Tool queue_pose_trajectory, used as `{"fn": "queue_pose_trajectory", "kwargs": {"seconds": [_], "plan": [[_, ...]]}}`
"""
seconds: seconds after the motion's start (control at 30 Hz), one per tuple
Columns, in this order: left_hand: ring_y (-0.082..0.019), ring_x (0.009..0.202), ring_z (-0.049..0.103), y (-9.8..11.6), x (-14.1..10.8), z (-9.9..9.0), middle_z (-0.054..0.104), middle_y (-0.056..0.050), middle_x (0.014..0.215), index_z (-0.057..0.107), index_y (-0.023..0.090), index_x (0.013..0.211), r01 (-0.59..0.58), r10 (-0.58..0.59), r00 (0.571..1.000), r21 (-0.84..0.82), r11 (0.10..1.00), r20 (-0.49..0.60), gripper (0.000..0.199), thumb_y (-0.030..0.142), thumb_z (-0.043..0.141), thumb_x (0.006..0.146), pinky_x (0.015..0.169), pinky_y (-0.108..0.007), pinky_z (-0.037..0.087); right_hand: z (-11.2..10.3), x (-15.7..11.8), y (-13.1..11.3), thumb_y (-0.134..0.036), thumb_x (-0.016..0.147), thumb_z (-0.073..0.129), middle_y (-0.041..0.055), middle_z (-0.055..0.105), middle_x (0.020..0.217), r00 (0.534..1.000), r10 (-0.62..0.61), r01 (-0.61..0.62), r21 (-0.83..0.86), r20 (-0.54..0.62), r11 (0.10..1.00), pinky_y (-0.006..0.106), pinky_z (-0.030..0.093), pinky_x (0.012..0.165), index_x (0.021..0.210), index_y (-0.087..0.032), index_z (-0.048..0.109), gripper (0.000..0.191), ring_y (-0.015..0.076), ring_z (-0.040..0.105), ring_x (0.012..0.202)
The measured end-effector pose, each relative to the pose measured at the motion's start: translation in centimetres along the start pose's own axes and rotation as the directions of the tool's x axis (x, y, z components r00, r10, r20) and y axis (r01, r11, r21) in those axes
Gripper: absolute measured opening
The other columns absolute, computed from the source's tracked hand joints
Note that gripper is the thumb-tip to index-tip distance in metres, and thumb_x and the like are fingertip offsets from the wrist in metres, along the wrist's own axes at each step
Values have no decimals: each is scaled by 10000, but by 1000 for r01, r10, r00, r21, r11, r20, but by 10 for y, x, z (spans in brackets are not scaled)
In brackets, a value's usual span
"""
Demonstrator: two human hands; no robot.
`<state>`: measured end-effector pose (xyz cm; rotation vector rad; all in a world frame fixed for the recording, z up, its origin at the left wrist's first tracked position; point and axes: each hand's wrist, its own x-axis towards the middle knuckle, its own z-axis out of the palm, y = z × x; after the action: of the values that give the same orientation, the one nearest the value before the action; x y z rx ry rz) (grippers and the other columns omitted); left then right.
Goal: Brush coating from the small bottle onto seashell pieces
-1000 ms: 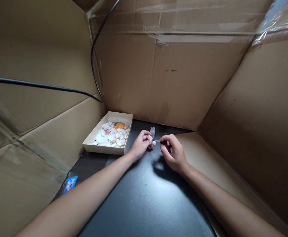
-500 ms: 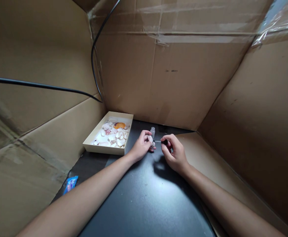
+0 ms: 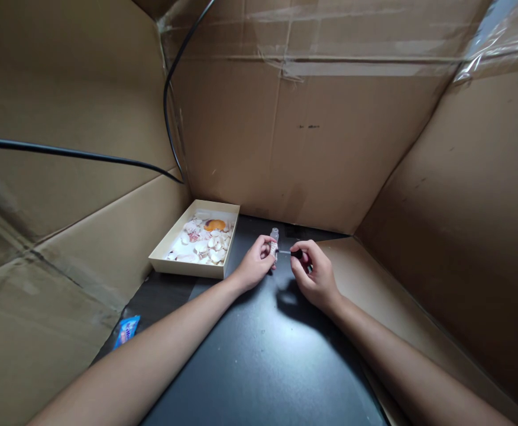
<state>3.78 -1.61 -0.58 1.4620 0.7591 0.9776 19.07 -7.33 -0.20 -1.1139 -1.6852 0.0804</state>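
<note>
Fingertips of my left hand point(image 3: 255, 263) pinch a small speckled seashell point(image 3: 274, 248) above the dark table. My right hand point(image 3: 317, 273) is closed around the black cap of a thin brush applicator point(image 3: 296, 254). The applicator's pale stem points left, and its dark tip is at the shell; whether it touches cannot be made out. Just behind the shell stands a small clear bottle point(image 3: 275, 232) without a cap, its lower part hidden by the shell and fingers.
A cream tray point(image 3: 192, 271) of white shells and one orange shell point(image 3: 215, 225) sits left of my left hand. A blue packet point(image 3: 127, 331) lies by my left forearm. Cardboard walls point(image 3: 277, 148) surround the dark table point(image 3: 259, 355). A black cable point(image 3: 165, 100) hangs at the left.
The seashell has turned in my left fingers and now shows a narrower side. My right hand with the applicator has barely shifted.
</note>
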Motion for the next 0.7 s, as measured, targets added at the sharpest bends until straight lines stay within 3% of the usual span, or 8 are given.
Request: {"fn": "queue_pose_trajectory", "kwargs": {"seconds": [0.37,0.7], "plan": [[-65,584,478,-3,2,0,498,47,719,495,169,1077,-16,16,1000,7,1000,9,336,249,597,766,567,-203,411,0,0,0,-179,827,546,-28,446,706,999,-33,33,-21,17,999,235,370,555,935,-200,560,111,102,419,569],[-72,593,451,-1,1,0,457,54,701,476,167,1024,-33,34,999,78,996,-4,247,211,563,798,594,-212,373,-1,0,1,-185,826,558,-32,450,699,1000,-24,24,-34,5,999,234,365,539,932,-201,554,107,97,412,551]]}}
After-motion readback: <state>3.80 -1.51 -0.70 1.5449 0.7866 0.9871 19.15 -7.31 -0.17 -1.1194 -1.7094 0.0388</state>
